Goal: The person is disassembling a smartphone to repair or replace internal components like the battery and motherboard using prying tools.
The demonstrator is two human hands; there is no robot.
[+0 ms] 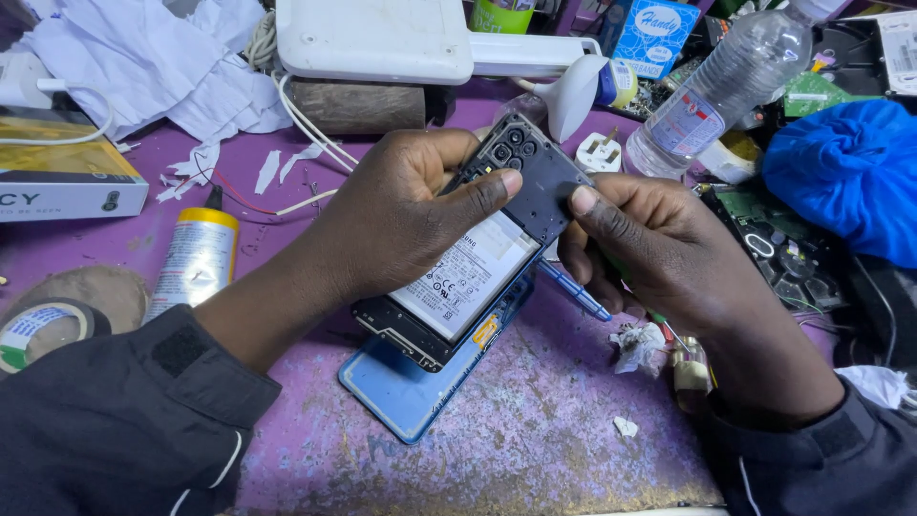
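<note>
Head view of a purple worktable (535,440) with both hands at an opened smartphone (478,268). The phone lies back-side up and tilted, its lower end resting on a detached blue back cover (406,392) that lies flat on the table. A white battery (463,277) fills the middle of the phone body; a black inner cover plate (535,177) with camera openings spans its upper end.

The left hand (396,220) grasps the phone from the left edge, fingers curled around the frame and the thumb laid across onto the black plate. The right hand (659,253) meets the plate's right edge with one fingertip pressed against it, the remaining fingers clenched around a thin blue-handled tool (573,291) whose shaft projects down-left under the phone. Both forearms wear dark sleeves.

Surroundings: a yellow-capped glue bottle (196,258) lies left of the left forearm, with a roll of tape (38,330) at the far left edge. A clear plastic water bottle (726,86) lies tilted at upper right, beside a white mains plug (599,153). Blue cloth (850,172) sits at the right edge, above a green circuit board (774,239). A white device (373,38) and crumpled white paper (153,57) occupy the top left.
</note>
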